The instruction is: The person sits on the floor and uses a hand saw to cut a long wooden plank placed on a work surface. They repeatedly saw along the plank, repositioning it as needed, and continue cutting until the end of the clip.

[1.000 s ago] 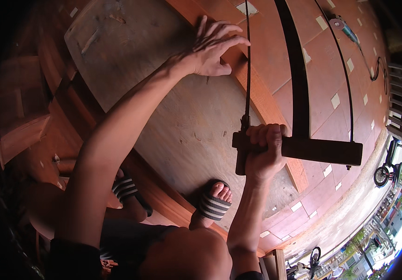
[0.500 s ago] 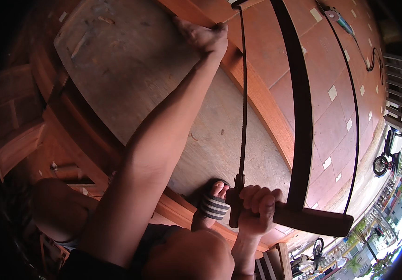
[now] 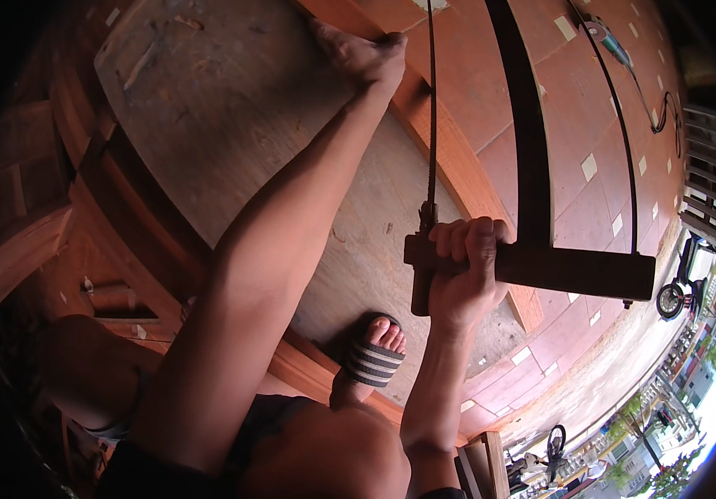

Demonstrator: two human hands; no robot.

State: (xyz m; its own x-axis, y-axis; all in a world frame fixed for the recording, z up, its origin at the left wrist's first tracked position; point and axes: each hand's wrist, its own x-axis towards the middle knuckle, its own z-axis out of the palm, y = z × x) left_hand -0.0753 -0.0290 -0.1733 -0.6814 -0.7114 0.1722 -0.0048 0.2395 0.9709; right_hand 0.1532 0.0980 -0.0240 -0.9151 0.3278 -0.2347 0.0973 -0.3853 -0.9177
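Saw [image 3: 532,133] leaves sight at twelve, right hand [image 3: 467,270] gripping it; left hand [image 3: 366,60] meets plank [image 3: 455,162] — grip hidden, can't tell — tiles [image 3: 578,208] spread toward two.

One frame saw [image 3: 534,150]. Two bare hands: right hand [image 3: 464,262] on the saw, left hand [image 3: 362,56] to its upper left. One wooden plank [image 3: 463,179] crossing behind it. One angle grinder [image 3: 614,46] upper right of it. One striped slide sandal [image 3: 373,363] below-left of it.
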